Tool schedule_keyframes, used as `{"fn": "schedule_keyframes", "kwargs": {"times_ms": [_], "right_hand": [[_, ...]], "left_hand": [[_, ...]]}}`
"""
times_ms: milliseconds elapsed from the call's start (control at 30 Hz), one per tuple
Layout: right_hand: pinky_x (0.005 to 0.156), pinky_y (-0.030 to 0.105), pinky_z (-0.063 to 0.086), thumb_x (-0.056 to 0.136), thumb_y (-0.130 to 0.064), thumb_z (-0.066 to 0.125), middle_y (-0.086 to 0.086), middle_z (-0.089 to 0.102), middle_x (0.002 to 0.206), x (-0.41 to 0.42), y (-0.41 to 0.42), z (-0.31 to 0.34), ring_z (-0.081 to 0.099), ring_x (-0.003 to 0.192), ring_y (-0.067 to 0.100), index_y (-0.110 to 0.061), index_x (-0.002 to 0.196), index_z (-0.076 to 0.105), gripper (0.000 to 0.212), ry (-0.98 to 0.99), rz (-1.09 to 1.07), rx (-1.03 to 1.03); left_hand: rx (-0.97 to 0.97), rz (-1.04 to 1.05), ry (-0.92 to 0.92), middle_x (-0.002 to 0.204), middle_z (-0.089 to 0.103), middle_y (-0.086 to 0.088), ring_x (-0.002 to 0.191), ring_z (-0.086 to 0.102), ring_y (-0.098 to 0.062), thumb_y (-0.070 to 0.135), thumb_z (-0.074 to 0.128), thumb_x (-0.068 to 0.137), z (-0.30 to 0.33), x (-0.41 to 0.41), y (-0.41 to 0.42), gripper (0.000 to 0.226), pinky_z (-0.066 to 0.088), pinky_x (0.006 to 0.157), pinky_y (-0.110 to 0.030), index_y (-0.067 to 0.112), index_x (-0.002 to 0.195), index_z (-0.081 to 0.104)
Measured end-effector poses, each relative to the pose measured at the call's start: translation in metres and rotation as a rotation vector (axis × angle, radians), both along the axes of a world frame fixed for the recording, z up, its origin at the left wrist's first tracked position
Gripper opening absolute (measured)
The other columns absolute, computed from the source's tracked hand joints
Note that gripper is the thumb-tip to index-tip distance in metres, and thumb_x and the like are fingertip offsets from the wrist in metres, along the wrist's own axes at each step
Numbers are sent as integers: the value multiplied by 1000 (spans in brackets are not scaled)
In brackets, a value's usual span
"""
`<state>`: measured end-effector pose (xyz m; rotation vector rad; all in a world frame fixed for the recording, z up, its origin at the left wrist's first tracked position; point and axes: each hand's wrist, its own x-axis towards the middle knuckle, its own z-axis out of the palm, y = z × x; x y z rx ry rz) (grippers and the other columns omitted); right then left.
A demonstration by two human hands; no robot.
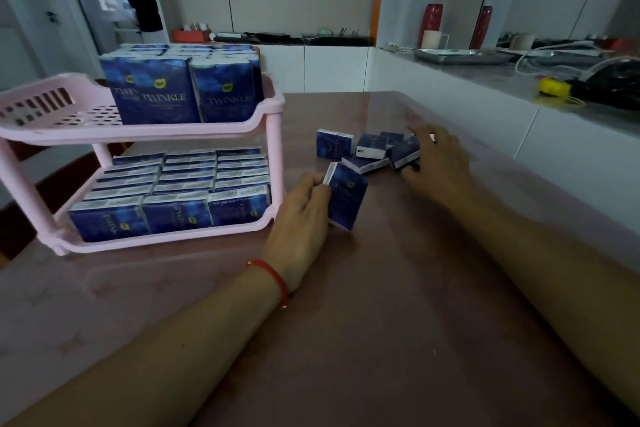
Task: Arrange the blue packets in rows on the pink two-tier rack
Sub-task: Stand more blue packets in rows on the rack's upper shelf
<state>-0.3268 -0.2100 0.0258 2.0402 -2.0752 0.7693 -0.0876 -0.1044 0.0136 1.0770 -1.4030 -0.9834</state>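
The pink two-tier rack (266, 114) stands at the table's left. Its lower tier is filled with rows of blue packets (176, 191). On the right part of the upper tier more blue packets (180, 87) stand upright; the left part shows bare slots. My left hand (299, 222) grips one blue packet (346, 198) standing on edge on the table, just right of the rack. A small pile of loose blue packets (370, 149) lies farther back. My right hand (440, 166) rests on the pile's right side, fingers around a packet (403, 152).
The brown table (381, 288) extends toward me. A white counter (485, 80) on the right carries metal trays, cables, a yellow tape roll and a black bag. A person stands at a doorway far back left.
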Motion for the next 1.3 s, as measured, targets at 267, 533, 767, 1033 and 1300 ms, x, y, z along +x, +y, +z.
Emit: {"fn": "schedule_keyframes", "kwargs": {"times_ms": [267,533,767,1033,1300], "right_hand": [[111,56,21,86,-70,49,12,46,145,-4,-32,-23,33,138,33,-33,140,44,66,129,-97,41],[90,29,36,83,-37,73,9,55,125,4,35,-3,46,113,19,-12,133,50,61,-239,213,-216],[101,24,44,74,-24,80,2,47,138,27,144,20,51,122,17,-18,142,40,79,-150,624,-167],[102,31,44,75,-40,80,1,50,141,65,170,31,50,124,16,-14,144,44,82,-60,692,-180],[95,35,56,89,-51,62,-14,60,133,97,169,69,61,115,1,-36,140,48,55,-359,657,13]], "left_hand": [[182,-47,198,102,74,-17,95,73,-37,13,55,99,-5,1,-13,13,57,91,-52,12,109,63],[118,-78,94,104,75,-11,99,72,-31,9,58,97,-7,2,-10,17,59,90,-46,18,109,68],[108,-147,143,89,76,-7,85,70,-22,6,59,95,5,-3,7,15,59,82,-38,14,95,73],[158,-295,188,114,71,-19,105,70,-35,9,72,89,27,0,44,27,56,94,-53,7,115,65],[-132,-254,-14,115,74,-5,108,70,-23,4,76,85,50,60,63,42,58,93,-37,13,124,65]]}}
